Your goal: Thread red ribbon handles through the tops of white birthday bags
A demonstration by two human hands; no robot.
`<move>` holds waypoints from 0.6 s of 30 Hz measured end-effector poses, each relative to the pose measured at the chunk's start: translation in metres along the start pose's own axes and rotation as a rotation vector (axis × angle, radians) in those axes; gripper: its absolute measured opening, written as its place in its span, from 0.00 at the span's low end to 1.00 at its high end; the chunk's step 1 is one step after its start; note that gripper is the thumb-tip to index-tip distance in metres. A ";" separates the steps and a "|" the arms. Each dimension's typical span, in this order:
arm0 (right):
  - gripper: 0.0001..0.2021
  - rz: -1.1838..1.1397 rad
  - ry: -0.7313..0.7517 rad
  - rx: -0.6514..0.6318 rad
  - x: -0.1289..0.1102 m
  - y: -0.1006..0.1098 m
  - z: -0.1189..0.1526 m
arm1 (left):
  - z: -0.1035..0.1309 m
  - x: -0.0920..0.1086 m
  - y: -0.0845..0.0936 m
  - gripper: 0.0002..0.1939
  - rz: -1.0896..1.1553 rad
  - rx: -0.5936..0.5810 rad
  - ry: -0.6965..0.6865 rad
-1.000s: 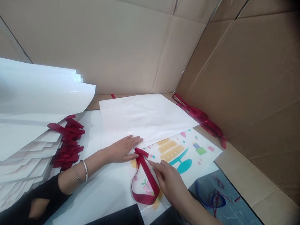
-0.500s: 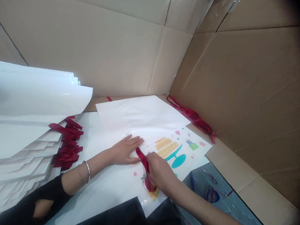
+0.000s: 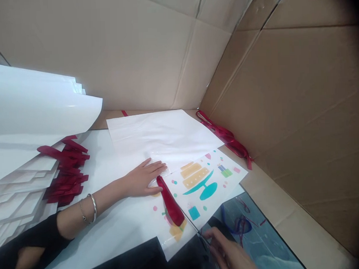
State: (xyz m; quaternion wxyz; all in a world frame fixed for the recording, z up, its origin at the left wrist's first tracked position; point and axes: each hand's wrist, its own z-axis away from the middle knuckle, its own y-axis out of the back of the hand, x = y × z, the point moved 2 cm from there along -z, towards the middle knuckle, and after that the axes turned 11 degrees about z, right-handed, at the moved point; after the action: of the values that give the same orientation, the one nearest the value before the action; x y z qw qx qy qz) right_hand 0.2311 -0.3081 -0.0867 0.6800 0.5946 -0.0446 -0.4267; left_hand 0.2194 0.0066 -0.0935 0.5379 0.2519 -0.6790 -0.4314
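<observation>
My left hand (image 3: pixel 142 179) lies flat with fingers spread on white paper, its thumb at the upper end of a dark red ribbon loop (image 3: pixel 171 205). Beneath the loop is a white printed sheet (image 3: pixel 228 191) with a yellow cake on a teal stand, gifts and dots. My right hand (image 3: pixel 227 250), at the sheet's near edge, has its fingers closed on a thin metal tool (image 3: pixel 195 228) that points toward the ribbon's lower end. The tool's full shape is partly hidden by the fingers.
Stacked white sheets (image 3: pixel 24 167) with red ribbon ends (image 3: pixel 69 173) stand on the left. More red ribbon (image 3: pixel 226 136) lies along the cardboard wall (image 3: pixel 308 98) at the right. Blue handles or loops (image 3: pixel 240 226) and ribbon scraps lie on the dark surface at lower right.
My right hand has let go of the ribbon and moved down and right, where it grips the thin tool. The ribbon now lies flatter. My left hand stays on the paper.
</observation>
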 end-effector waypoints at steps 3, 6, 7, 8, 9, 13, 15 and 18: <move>0.11 0.052 -0.032 0.114 -0.037 0.015 -0.037 | -0.001 0.002 0.000 0.34 0.006 0.016 -0.003; 0.13 0.189 -0.038 0.164 -0.075 0.028 -0.083 | -0.001 0.006 -0.002 0.34 0.021 0.020 -0.005; 0.14 0.204 -0.027 0.181 -0.083 0.030 -0.095 | 0.000 0.008 -0.002 0.33 0.028 0.023 -0.006; 0.15 0.206 -0.014 0.197 -0.088 0.032 -0.103 | 0.000 0.010 -0.002 0.33 0.037 0.025 -0.010; 0.16 0.198 -0.003 0.207 -0.089 0.033 -0.107 | 0.000 0.011 -0.002 0.33 0.047 0.027 -0.011; 0.17 0.107 0.027 0.159 -0.057 0.026 -0.085 | 0.003 0.003 0.011 0.28 0.079 0.025 -0.014; 0.15 -0.021 0.042 0.134 -0.034 0.018 -0.064 | 0.005 -0.008 0.020 0.24 0.055 0.027 -0.036; 0.15 -0.195 0.044 0.203 -0.014 0.009 -0.050 | 0.006 -0.022 0.026 0.23 -0.023 0.045 -0.064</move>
State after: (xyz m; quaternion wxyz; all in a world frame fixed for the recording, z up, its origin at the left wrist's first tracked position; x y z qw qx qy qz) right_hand 0.2556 -0.2612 -0.0878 0.5724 0.6711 -0.0145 -0.4709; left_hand 0.2235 0.0395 -0.0825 0.5053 0.2576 -0.7024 -0.4300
